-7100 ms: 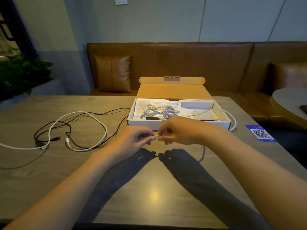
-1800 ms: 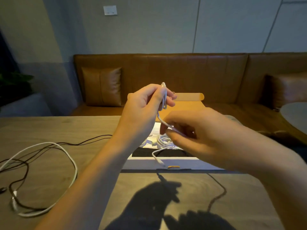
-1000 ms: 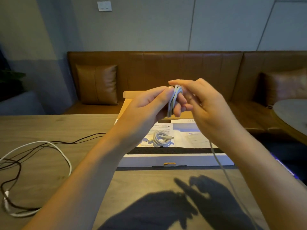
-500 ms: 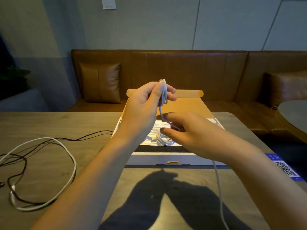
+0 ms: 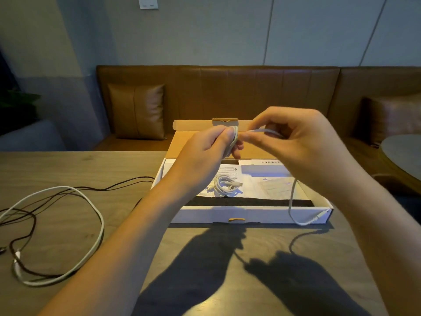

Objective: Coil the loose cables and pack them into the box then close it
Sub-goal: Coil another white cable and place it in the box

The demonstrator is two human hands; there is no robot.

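Above the open white box [image 5: 250, 215], my left hand [image 5: 205, 153] pinches a small coil of white cable [image 5: 234, 137] between thumb and fingers. My right hand [image 5: 293, 142] holds the same cable's free length close to the coil. The cable's tail [image 5: 292, 201] hangs down from my right hand to a plug near the box's front right corner. A finished white coil [image 5: 225, 185] lies inside the box on papers. The box's brown lid [image 5: 182, 137] stands open at the back. A loose white cable [image 5: 91, 224] and a thin dark cable [image 5: 34, 224] sprawl on the table at the left.
The wooden table [image 5: 91, 169] runs under everything, with my hands' shadows on its near part. A brown leather bench with a cushion [image 5: 136, 110] stands behind it. A round table's edge [image 5: 405, 156] shows at the right.
My right hand has risen from below the coil to beside it, bringing the cable over. The hanging tail is shorter and its plug now shows by the box front.
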